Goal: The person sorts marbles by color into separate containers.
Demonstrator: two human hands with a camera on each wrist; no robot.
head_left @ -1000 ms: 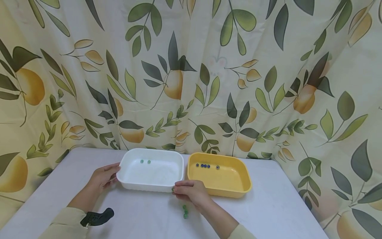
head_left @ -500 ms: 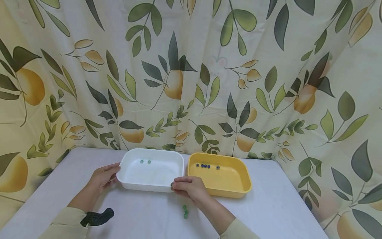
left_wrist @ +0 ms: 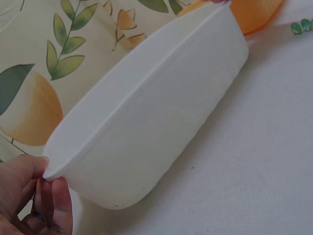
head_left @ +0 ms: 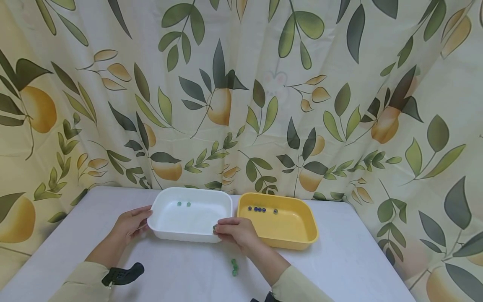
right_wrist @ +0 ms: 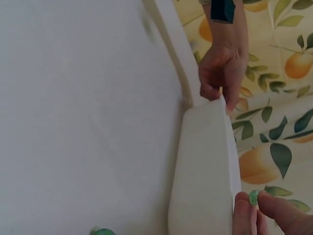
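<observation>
My left hand pinches the left rim of a white plastic tray, thumb on top and fingers beneath. Over the tray's front right corner, my right hand pinches a green glass marble between thumb and fingertips. Two pale green marbles lie inside the white tray near its back wall. On the table in front, several more green marbles sit in a short row, also partly visible at the top right of the left wrist view.
A yellow tray stands just right of the white one, with several dark blue marbles near its back. The white-covered table ends at a leaf-and-fruit patterned curtain behind both trays.
My right hand has moved up and slightly left with the green marble, from beside the white tray's front right corner to over its rim. My left hand has stayed put.
</observation>
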